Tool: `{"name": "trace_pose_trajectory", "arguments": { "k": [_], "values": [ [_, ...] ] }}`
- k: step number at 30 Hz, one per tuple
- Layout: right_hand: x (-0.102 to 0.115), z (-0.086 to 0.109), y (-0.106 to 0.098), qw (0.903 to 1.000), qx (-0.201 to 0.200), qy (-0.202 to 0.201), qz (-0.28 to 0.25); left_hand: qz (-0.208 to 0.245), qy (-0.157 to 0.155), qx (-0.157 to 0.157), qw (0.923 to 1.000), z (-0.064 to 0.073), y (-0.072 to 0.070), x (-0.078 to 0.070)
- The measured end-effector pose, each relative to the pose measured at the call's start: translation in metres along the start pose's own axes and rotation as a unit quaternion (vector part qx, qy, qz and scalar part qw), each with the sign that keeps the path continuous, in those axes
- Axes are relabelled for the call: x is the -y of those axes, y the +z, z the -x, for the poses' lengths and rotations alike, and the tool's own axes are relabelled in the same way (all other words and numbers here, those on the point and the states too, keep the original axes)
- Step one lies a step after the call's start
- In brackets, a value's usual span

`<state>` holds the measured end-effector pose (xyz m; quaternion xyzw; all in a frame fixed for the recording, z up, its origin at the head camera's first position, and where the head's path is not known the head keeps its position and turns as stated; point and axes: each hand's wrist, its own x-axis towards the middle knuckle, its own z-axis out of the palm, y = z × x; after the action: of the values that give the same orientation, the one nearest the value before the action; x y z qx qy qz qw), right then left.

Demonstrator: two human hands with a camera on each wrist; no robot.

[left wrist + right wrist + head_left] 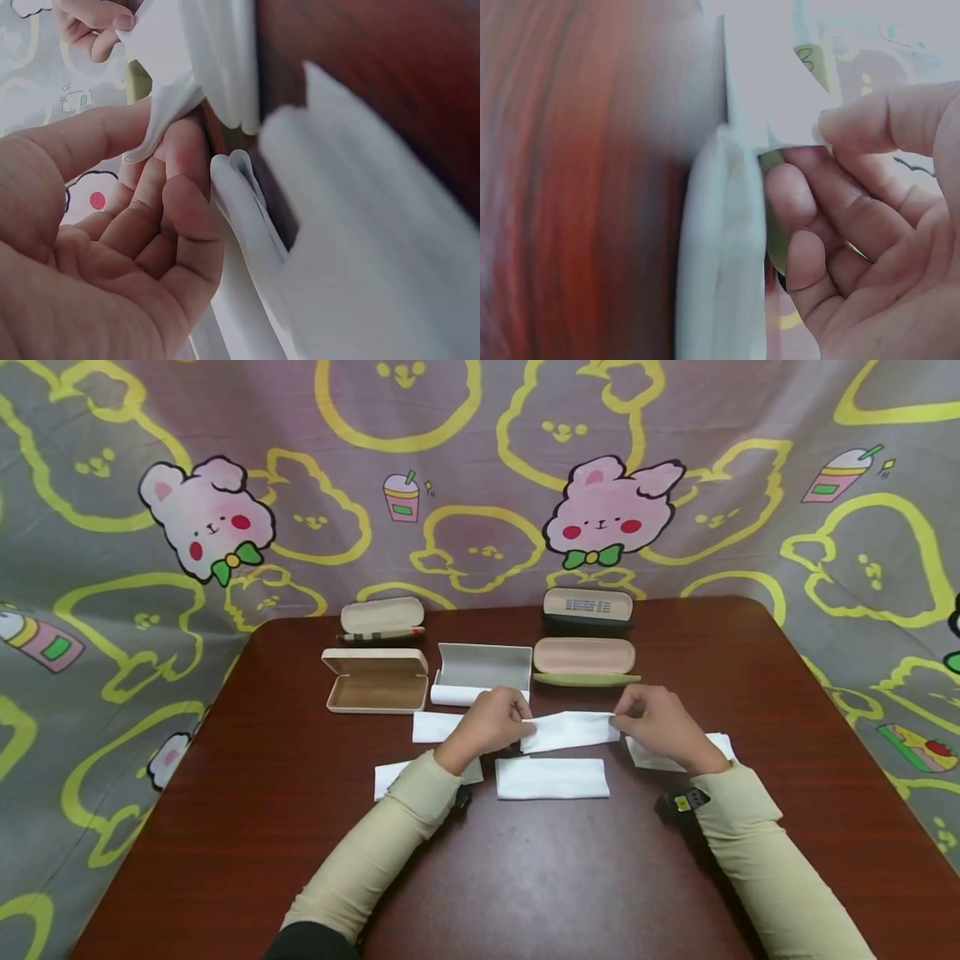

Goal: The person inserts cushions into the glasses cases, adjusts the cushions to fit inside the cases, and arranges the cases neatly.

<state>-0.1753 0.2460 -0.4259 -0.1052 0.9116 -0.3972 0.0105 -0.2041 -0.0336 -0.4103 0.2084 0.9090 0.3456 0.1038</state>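
Note:
A folded white cloth [570, 732] is stretched between both hands, just above the table. My left hand [491, 720] pinches its left end between thumb and fingers; the left wrist view shows the cloth [169, 90] gripped there. At the other end, my right hand [660, 724] pinches the corner, with the thumb on top in the right wrist view. Directly below lies another folded white cloth [552, 778]. More folded cloths lie under the left forearm, beside the left hand [435, 727], and under the right wrist [720, 745], each partly covered.
Behind the hands stand several open glasses cases: a cream one [375, 693], a white one [483, 668], a green-edged one [585, 657], a dark one [587, 607] and a plaid one [382, 617]. A patterned curtain [480, 468] hangs behind the brown table [225, 827].

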Motion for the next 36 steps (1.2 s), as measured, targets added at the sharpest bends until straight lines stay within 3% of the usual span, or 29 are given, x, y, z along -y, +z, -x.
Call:
{"name": "trace_pose_trajectory", "arguments": {
  "k": [7, 13, 19, 26, 36],
  "values": [
    [0.002, 0.005, -0.004, 0.9951, -0.019, 0.040, -0.088, 0.087, -0.038, 0.024, 0.9952, 0.000, 0.000, -0.003],
    [0.002, 0.007, -0.010, 0.9874, -0.034, 0.043, -0.148, 0.134, -0.058, 0.052, 0.9880, -0.002, -0.002, -0.003],
    [0.000, 0.011, -0.015, 0.9824, -0.040, 0.020, -0.181, 0.169, -0.064, 0.072, 0.9809, -0.001, -0.006, -0.006],
    [-0.001, 0.012, -0.027, 0.9810, -0.038, 0.016, -0.189, 0.183, -0.049, 0.067, 0.9796, -0.008, -0.018, -0.018],
    [0.005, 0.003, -0.036, 0.9761, -0.059, 0.028, -0.207, 0.273, -0.074, 0.045, 0.9581, -0.031, -0.034, -0.026]
  ]
}}
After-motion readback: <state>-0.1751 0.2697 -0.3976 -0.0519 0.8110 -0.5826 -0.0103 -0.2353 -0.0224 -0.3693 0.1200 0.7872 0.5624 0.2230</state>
